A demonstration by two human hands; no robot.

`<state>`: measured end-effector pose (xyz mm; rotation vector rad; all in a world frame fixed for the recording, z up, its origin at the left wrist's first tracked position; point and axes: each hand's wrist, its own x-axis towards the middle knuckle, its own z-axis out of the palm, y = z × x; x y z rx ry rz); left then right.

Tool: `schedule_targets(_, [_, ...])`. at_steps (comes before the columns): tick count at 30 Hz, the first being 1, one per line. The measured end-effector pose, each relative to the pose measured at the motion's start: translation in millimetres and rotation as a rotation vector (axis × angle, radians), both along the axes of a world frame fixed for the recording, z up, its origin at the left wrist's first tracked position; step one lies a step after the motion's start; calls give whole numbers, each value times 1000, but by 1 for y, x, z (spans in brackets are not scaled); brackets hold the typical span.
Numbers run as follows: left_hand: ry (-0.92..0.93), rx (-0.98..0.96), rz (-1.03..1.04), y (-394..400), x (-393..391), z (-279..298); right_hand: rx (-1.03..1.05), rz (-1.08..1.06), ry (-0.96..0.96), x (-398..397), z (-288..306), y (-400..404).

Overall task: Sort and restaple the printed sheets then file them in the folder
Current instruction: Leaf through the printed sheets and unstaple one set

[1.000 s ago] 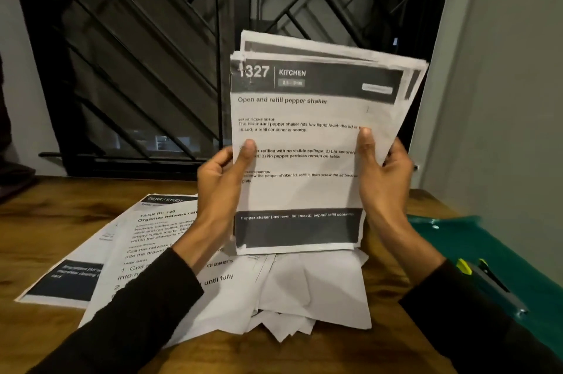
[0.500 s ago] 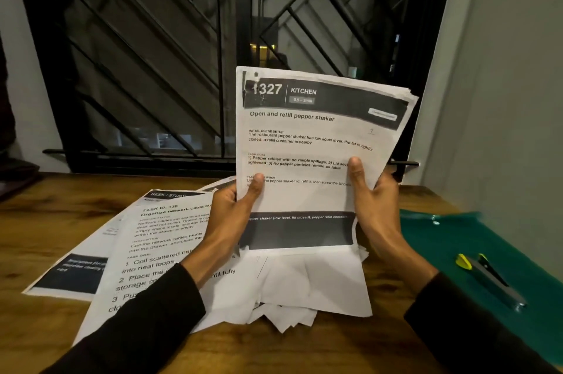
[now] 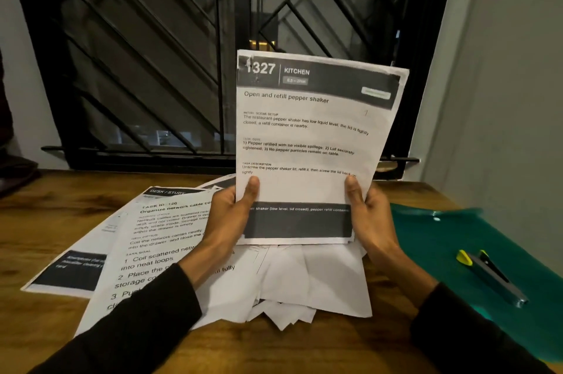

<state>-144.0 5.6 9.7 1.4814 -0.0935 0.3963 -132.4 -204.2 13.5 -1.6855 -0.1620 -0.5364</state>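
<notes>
Both hands up at frame centre w/ a stack of printed sheets held upright between them. Left hand grips the stack's left edge, thumb flat across the front; right hand grips the right edge the same way. Hands apart, one per side, both clamped on the paper. Top sheet reads "1327 KITCHEN – Open and refill pepper shaker", black header band, dark bar near the bottom, top left corner scuffed.

Under the hands, centre-bottom: a messy heap of loose white sheets, blank sides up, corners poking out toward the near edge. To the left, more printed pages fanned over each other; the top one says "Organize network cable…". The left forearm in a dark sleeve hides part of them.

Wooden table, warm brown grain. Right side of frame: a green plastic folder, glossy, lying flat, w/ a grey stapler w/ yellow tip on top of it. Behind the table, upper frame: black metal window grille, diagonal bars; grey wall at right.
</notes>
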Motion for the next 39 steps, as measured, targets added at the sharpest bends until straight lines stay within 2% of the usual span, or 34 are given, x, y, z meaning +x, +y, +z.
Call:
schedule_targets(3, [23, 39, 16, -2, -1, -5, -13, 23, 36, 2, -4, -1])
schedule_targets(6, [117, 170, -7, -1, -5, -8, -85, 41, 133, 1, -16, -3])
schedule_targets(8, [151, 212, -48, 5, 0, 1, -94, -12, 98, 2, -8, -5])
schedule_targets(11, [93, 121, -103, 15, 9, 24, -108, -14, 42, -1, 13, -10])
schedule_targets(14, [108, -96, -203, 24, 18, 40, -169, 91, 205, -7, 17, -13])
schedule_targets(16, [161, -156, -254, 27, 21, 34, -226, 145, 330, -11, 11, -16])
schedule_targets(19, [241, -230, -218, 25, 20, 10, -270, 218, 431, -13, -6, -18])
schedule_targets(28, [204, -278, -55, 12, 22, -19, 64, 88, 167, -8, -22, -30])
schedule_targets(33, [196, -320, -40, 10, 22, -29, 100, 76, 134, -14, -22, -30])
schedule_targets(39, [195, -325, -41, 11, 21, -29, 16, 77, 72, -18, -20, -27])
